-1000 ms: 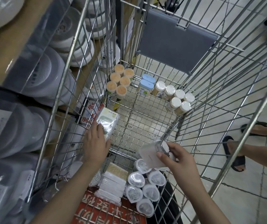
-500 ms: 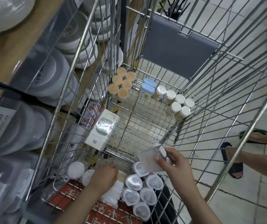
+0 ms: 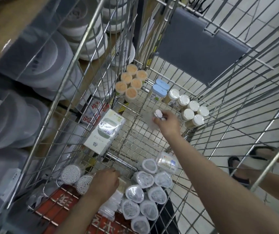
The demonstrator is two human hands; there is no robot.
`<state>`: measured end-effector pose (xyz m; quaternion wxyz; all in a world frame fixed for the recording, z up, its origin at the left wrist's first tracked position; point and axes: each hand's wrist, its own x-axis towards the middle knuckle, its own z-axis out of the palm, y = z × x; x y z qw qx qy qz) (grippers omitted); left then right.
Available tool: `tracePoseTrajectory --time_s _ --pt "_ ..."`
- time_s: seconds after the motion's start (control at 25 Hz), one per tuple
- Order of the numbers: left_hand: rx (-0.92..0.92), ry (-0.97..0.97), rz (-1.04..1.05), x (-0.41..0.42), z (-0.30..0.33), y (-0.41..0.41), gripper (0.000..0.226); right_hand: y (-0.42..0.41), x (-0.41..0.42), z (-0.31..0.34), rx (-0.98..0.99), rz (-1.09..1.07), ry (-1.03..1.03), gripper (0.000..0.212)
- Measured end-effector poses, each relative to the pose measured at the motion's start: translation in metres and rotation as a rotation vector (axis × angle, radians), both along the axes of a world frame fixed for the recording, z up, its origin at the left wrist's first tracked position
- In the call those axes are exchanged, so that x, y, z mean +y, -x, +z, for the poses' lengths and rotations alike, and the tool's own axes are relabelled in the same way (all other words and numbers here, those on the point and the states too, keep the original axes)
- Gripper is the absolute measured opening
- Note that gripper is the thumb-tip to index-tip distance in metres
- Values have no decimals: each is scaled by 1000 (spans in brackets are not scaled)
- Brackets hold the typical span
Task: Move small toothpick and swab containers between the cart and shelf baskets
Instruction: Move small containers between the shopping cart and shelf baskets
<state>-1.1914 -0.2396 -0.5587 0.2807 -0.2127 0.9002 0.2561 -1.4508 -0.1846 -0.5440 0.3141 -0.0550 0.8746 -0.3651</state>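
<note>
Now | wire cart (image 3: 77,92) | right hand (image 3: 166,123) pinches clear plastic container (image 3: 152,120), white cap | left hand (image 3: 104,184) curled on swab packs (image 3: 111,205) | white soft pack (image 3: 105,132), print unreadable

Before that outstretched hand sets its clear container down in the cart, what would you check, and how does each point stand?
1. Right hand grips the clear plastic container: ok.
2. Bare wire cart floor beneath it: ok.
3. Clearance from the white-lidded jars: ok, apart.
4. Clearance from the white wrapped pack: ok.
5. Container lid closed: cannot tell, blurred.
6. What the left hand holds by the bundle of sticks: cannot tell.
</note>
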Motion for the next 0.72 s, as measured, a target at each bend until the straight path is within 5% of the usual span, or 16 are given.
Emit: tracePoseTrajectory --time_s 0.24,0.36,0.52,0.72 --pt "233 -6 190 -16 -6 13 9 29 -27 -43 127 215 -156 34" --pt "409 171 258 -31 -13 24 30 27 -35 -53 155 271 -171 36" --pt "183 253 315 -54 -22 35 63 12 -55 -51 203 399 -119 35" --pt "115 273 264 -56 -24 32 71 -12 -94 -45 216 516 -63 48"
